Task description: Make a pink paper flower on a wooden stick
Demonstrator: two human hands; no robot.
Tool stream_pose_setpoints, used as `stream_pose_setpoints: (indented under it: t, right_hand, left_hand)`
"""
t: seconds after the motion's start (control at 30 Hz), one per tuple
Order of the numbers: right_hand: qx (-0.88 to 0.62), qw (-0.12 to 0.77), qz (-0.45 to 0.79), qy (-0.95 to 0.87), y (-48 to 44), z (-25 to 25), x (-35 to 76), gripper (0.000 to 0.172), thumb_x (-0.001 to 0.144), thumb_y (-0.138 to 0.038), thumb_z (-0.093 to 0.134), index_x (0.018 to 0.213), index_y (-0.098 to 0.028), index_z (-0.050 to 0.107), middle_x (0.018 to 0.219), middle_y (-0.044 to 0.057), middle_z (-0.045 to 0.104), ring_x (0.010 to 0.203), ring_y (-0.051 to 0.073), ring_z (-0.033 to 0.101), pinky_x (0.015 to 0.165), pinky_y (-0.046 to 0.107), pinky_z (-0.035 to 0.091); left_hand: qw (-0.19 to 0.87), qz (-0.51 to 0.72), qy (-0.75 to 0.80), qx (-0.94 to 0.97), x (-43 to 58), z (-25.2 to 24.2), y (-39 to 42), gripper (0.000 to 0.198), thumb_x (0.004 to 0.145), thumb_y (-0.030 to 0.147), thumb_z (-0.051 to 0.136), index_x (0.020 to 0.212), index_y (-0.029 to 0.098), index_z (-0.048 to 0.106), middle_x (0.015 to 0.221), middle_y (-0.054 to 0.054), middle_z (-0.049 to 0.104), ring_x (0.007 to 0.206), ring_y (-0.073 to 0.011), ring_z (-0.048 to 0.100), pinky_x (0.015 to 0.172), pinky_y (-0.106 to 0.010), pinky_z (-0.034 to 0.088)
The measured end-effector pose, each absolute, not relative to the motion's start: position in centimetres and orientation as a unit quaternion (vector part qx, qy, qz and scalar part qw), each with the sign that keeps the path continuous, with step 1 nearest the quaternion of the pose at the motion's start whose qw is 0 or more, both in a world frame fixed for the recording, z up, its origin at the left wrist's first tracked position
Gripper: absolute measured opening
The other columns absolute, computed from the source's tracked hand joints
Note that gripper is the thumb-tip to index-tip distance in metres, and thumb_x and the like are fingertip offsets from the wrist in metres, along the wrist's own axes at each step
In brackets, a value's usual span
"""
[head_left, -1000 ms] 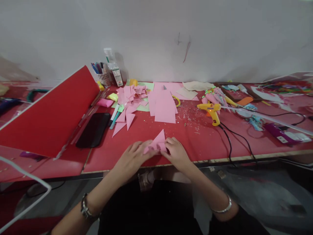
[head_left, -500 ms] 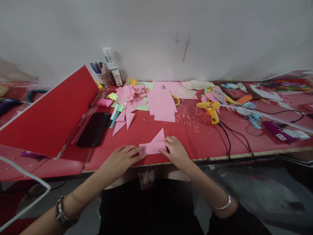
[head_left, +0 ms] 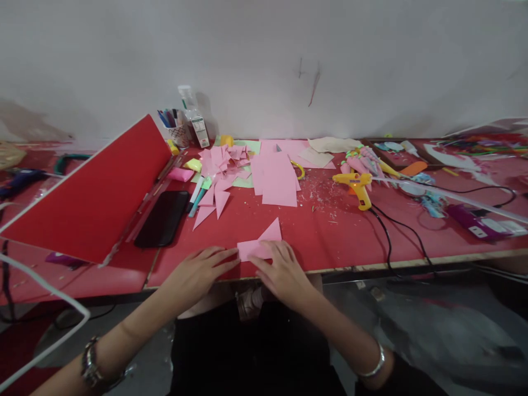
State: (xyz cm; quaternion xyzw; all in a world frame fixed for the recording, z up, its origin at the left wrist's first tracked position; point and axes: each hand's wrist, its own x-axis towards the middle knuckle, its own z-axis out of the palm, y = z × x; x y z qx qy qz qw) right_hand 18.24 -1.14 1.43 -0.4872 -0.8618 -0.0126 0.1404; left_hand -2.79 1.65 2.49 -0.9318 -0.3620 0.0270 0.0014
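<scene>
A folded pink paper piece lies flat on the red table near its front edge, with a triangular flap pointing up at the right. My left hand rests flat beside its left end, fingers stretched out and touching the paper's edge. My right hand lies over the paper's lower right part, fingers extended and pressing down on it. Neither hand grips anything.
Pink paper sheets and a heap of pink triangles lie further back. A yellow glue gun with black cables is at the right, a black phone and a tilted red board at the left, a pen cup by the wall.
The pink paper was held up between both hands, then laid flat. My left hand slid off to the left; my right hand moved left across the paper, pressing it.
</scene>
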Motion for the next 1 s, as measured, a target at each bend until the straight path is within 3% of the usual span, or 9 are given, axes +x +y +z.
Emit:
stream_pose_setpoints:
  t: [0.1,0.27,0.73,1.0]
  right_hand:
    - [-0.485,0.135,0.0,-0.864,-1.9,0.9,17.5,0.033,0.082,-0.037,0.04,0.113,-0.03,0.05,0.123,0.008,0.043,0.112,0.025,0.035,0.095,0.047,0.023]
    - [-0.512,0.153,0.021,-0.845,-2.2,0.8,18.4,0.034,0.083,-0.043,0.036,0.111,-0.033,0.052,0.127,0.007,0.039,0.117,0.026,0.03,0.096,0.05,0.02]
    - [-0.568,0.179,0.01,-0.803,-3.1,0.7,23.6,0.029,0.077,-0.035,0.049,0.104,-0.031,0.059,0.125,0.006,0.043,0.114,0.025,0.037,0.091,0.045,0.036]
    - [-0.566,0.202,0.075,-0.796,-2.1,1.7,22.8,0.029,0.079,-0.024,0.043,0.102,-0.021,0.059,0.117,0.01,0.05,0.107,0.022,0.046,0.092,0.045,0.035]
  left_hand:
    - [0.002,0.037,-0.364,-0.931,-2.8,2.5,1.6,0.058,0.069,-0.003,0.041,0.119,0.026,0.046,0.119,-0.003,0.053,0.106,-0.0193,0.048,0.086,-0.032,0.04]
    - [-0.006,0.034,-0.36,-0.932,-3.0,2.3,1.6,0.058,0.068,-0.004,0.039,0.118,0.026,0.047,0.118,-0.003,0.054,0.106,-0.0192,0.048,0.086,-0.033,0.04]
    - [-0.018,-0.009,-0.361,-0.933,-3.3,1.9,1.4,0.063,0.065,-0.005,0.036,0.118,0.027,0.046,0.118,-0.001,0.054,0.107,-0.0175,0.047,0.087,-0.033,0.04]
    - [0.007,0.005,-0.359,-0.933,-3.1,1.5,1.2,0.058,0.07,-0.004,0.032,0.118,0.026,0.046,0.116,-0.003,0.055,0.105,-0.0178,0.049,0.083,-0.032,0.042]
